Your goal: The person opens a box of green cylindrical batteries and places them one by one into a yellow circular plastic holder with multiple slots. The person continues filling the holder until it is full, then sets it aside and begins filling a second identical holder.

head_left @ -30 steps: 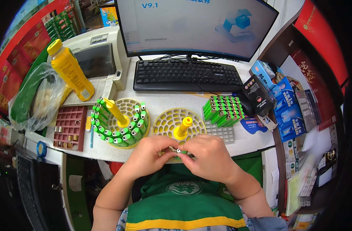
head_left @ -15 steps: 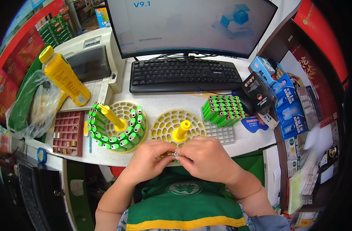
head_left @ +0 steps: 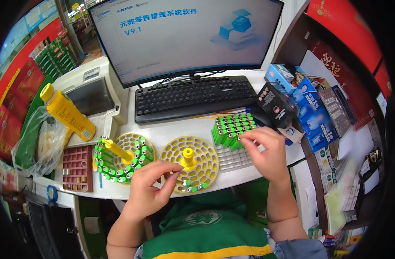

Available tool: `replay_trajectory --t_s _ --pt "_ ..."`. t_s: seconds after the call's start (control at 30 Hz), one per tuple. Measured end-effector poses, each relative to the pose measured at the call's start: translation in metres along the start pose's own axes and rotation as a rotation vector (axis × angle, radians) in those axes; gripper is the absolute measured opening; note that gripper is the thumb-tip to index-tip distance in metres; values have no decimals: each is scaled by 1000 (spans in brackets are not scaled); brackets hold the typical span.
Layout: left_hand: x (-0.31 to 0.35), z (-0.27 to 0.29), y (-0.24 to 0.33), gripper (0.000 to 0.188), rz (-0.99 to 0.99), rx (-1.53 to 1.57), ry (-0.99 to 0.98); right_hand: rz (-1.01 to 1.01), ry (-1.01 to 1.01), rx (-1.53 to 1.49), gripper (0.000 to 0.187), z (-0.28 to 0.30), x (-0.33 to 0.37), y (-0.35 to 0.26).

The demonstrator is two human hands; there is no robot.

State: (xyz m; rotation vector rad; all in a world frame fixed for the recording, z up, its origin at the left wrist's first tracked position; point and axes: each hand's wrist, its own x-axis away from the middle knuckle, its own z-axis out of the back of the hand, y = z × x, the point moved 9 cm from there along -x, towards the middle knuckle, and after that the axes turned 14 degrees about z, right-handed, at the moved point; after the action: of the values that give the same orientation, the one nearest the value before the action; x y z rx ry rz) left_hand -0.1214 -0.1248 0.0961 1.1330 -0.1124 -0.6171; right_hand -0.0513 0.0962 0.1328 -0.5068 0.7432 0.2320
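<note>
Two round yellow racks with oval holes and upright centre handles stand at the counter's front. The left rack [head_left: 137, 140] carries many green lighters [head_left: 115, 172] with metal tops around its rim. In the middle rack [head_left: 169, 151], several green lighters [head_left: 192, 189] sit at the near edge. My left hand [head_left: 152, 185] hovers over that rack's left side, thumb and forefinger curled close, with nothing visible between them. My right hand [head_left: 269, 153] pinches a green lighter at the near right corner of a block of green lighters [head_left: 232, 125] standing in a pale grid tray [head_left: 234, 159].
Behind the racks lie a black keyboard [head_left: 193, 99] and a monitor [head_left: 184, 39]. A yellow bottle [head_left: 70, 112] and a maroon compartment tray [head_left: 78, 162] are at left. Small boxes [head_left: 310, 112] crowd the right side, beside a black mouse [head_left: 260, 116].
My hands were together at the counter's front edge and have parted. The right went to the lighter block, the left over the middle rack. The whole view has shifted.
</note>
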Motion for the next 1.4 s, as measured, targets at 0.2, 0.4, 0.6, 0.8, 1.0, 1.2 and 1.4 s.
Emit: replay_trajectory --t_s 0.2,0.4,0.6,0.8,1.0,1.2,1.4 --pt "-39 -69 57 15 -202 -294 -82 60 -81 134 13 2 6 30" --pt "-80 -135 42 17 -157 -453 -318 64 -275 199 17 -17 11 37" --pt "-93 -157 32 13 -133 -503 -333 84 -339 161 19 -23 12 44" --pt "-94 -156 33 11 -138 -572 -324 113 -309 88 14 -21 9 46" --pt "-72 -108 80 13 -248 -313 -187 54 -188 -219 16 4 -5 23" --pt "-41 -68 57 12 -48 -165 -255 87 -255 -518 17 -30 3 -9" --pt "-24 -44 16 10 145 -78 -217 150 -353 -525 19 -69 12 -30"
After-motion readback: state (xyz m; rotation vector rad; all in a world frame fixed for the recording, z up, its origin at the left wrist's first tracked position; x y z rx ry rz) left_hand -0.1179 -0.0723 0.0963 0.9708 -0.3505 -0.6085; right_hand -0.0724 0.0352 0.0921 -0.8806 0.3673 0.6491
